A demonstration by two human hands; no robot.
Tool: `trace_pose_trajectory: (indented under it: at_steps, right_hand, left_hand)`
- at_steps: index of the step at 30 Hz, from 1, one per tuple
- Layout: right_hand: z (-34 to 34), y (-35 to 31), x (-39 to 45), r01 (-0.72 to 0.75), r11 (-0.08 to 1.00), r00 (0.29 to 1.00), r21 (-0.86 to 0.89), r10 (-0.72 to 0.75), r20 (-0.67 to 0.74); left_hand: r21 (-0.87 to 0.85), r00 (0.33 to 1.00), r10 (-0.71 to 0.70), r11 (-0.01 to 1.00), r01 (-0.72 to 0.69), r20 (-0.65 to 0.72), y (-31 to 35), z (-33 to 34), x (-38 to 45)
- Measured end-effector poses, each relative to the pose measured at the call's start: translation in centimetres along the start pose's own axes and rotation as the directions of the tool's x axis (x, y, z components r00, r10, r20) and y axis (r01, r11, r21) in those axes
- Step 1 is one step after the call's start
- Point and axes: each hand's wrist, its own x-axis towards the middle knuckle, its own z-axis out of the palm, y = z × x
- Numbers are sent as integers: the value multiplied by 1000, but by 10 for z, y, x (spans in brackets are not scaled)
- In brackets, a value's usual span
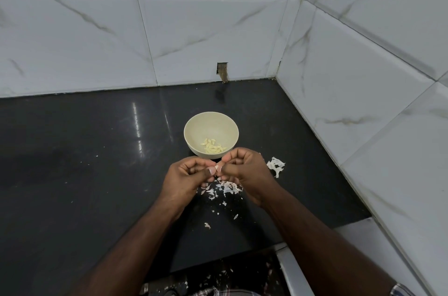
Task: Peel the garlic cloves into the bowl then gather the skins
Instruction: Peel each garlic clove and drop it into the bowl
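Meeting just in front of the bowl (211, 126), the left hand (186, 178) and the right hand (244, 169) pinch a single garlic clove (217, 167) between them, fingertips pressed together over it. Both forearms reach in from the bottom edge and converge, wrists slightly bent, knuckles turned upward, fingers curled tight around the small pale clove so that only a sliver of it shows beside the left thumbnail. The cream bowl stands on the black countertop (84, 174), and a small heap of peeled cloves (213, 146) lies in its bottom. Directly under the hands a scatter of papery skins (221, 187) lies on the counter, with loose flakes trailing toward the counter's near edge. A larger white skin piece (276, 166) lies just right of the right hand, near the tiled wall (363, 77).
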Motion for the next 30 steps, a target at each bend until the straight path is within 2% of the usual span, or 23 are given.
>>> trace_pose_trajectory:
  at_steps: [9, 24, 30]
  right_hand:
    - [1, 0, 1, 9, 1000, 1000, 13, -9, -9]
    - [2, 1, 2, 129, 975, 990, -179, -138, -40]
    - [0, 1, 1, 134, 968, 989, -212, -146, -39]
  left_hand:
    - [-17, 1000, -6, 1000, 6, -17, 1, 2, -1]
    - [80, 1000, 16, 997, -16, 2, 0, 6, -2]
    - [242, 997, 62, 967, -73, 52, 2, 3, -1]
